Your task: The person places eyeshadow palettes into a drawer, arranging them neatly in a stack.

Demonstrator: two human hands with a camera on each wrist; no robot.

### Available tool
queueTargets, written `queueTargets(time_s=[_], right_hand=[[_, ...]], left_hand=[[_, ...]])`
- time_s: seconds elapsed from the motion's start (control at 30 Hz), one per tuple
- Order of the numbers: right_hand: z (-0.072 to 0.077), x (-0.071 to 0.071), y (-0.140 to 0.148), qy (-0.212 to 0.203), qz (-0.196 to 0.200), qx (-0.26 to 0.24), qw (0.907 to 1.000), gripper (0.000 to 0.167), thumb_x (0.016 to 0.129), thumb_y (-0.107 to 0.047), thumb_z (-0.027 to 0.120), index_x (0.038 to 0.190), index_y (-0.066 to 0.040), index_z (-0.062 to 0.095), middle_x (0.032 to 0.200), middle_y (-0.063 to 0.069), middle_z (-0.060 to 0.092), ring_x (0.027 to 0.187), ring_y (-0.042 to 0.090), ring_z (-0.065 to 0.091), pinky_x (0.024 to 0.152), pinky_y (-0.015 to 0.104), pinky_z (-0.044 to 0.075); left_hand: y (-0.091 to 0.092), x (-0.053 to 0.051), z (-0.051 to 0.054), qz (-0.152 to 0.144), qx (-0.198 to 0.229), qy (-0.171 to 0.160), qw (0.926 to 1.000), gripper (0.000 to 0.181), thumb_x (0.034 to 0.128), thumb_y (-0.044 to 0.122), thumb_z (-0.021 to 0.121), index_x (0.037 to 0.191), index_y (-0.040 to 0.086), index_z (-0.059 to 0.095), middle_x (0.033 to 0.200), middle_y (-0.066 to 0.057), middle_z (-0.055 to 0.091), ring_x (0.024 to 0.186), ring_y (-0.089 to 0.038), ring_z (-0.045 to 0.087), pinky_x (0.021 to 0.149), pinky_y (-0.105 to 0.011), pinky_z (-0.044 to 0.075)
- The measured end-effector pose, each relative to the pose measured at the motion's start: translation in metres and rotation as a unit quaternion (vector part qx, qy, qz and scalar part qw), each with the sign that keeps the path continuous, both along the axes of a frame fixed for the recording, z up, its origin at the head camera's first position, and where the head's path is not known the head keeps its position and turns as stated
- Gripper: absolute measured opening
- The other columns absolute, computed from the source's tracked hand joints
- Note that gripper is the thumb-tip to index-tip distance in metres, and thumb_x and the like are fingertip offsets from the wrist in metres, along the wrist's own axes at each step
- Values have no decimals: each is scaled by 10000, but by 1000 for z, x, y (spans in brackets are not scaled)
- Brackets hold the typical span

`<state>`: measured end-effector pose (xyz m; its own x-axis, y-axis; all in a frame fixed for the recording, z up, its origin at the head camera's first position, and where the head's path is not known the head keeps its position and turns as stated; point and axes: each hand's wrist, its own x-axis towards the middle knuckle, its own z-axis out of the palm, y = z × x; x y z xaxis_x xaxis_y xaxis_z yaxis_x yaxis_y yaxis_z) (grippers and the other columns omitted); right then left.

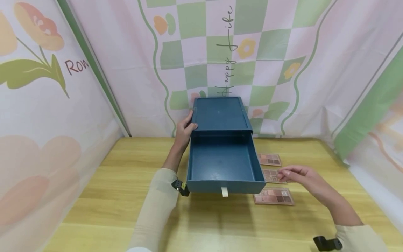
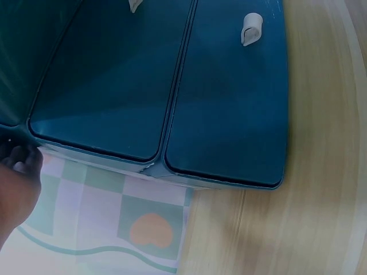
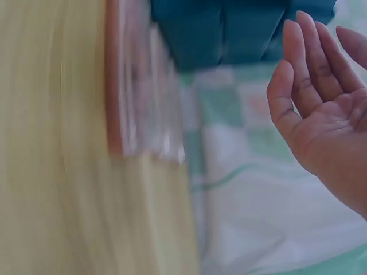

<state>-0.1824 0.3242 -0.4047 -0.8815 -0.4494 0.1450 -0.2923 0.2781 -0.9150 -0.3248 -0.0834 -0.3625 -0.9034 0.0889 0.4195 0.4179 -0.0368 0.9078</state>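
Note:
A dark blue drawer cabinet (image 1: 220, 113) stands on the table with its top drawer (image 1: 227, 186) pulled out; the drawer's inside is bare. My left hand (image 1: 184, 134) grips the cabinet's upper left side, thumb at the top's front corner. In the left wrist view, closed lower drawers (image 2: 229, 103) show pale pull tabs (image 2: 252, 28). Right of the cabinet, my right hand (image 1: 305, 178) hovers over the middle eyeshadow palette (image 1: 271, 176), fingers loosely bent and holding nothing. The right wrist view shows its palm and relaxed fingers.
Two more eyeshadow palettes lie in line with the middle one: one behind (image 1: 269, 159), one in front (image 1: 274, 196). The wooden table (image 1: 132, 196) extends to both sides. A patterned cloth (image 1: 220, 45) hangs close behind the cabinet.

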Motion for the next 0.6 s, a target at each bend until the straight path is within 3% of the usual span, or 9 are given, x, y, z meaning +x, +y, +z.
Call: queueTargets(time_s=[0.23, 0.37, 0.43, 0.5, 0.6], right_hand=[[-15, -46, 33, 4, -973, 482, 9941, 257, 1059, -161, 498, 1211, -222, 696, 1068, -245, 730, 957, -41, 689, 840, 127, 541], [-23, -65, 40, 296, -1533, 1012, 9825, 346, 1030, -215, 573, 1290, -1, 653, 1056, -329, 672, 934, -158, 620, 811, 63, 487], [-27, -73, 41, 427, -1736, 1322, 9750, 449, 1009, -234, 615, 1327, 82, 603, 1107, -187, 740, 921, -215, 570, 801, 36, 456], [-30, -81, 42, 510, -1890, 1583, 9678, 495, 989, -253, 648, 1335, 95, 592, 1187, 27, 762, 911, -258, 515, 796, 22, 436], [-35, -92, 44, 570, -1951, 1941, 9597, 521, 974, -267, 668, 1343, 92, 589, 1321, 310, 636, 939, -234, 501, 799, 16, 416]], left_hand=[[-1, -3, -1, 19, 30, 6, 10000, 714, 871, 75, 494, 1555, -38, 322, 1664, -207, 277, 1568, -261, 255, 1271, -474, 245], [-1, -3, -1, 26, 38, 15, 10000, 716, 869, 78, 494, 1555, -38, 323, 1664, -214, 273, 1570, -265, 252, 1275, -472, 238], [-1, -2, 0, -5, 30, 5, 10000, 719, 869, 76, 492, 1558, -31, 318, 1668, -212, 266, 1573, -265, 246, 1277, -468, 235], [-1, -2, 0, -36, 30, -12, 10000, 723, 870, 74, 492, 1560, -36, 308, 1671, -209, 260, 1576, -269, 238, 1279, -469, 230], [-1, -2, 0, -57, 37, -42, 10000, 725, 869, 72, 493, 1563, -28, 305, 1674, -202, 257, 1579, -275, 227, 1283, -469, 217]])
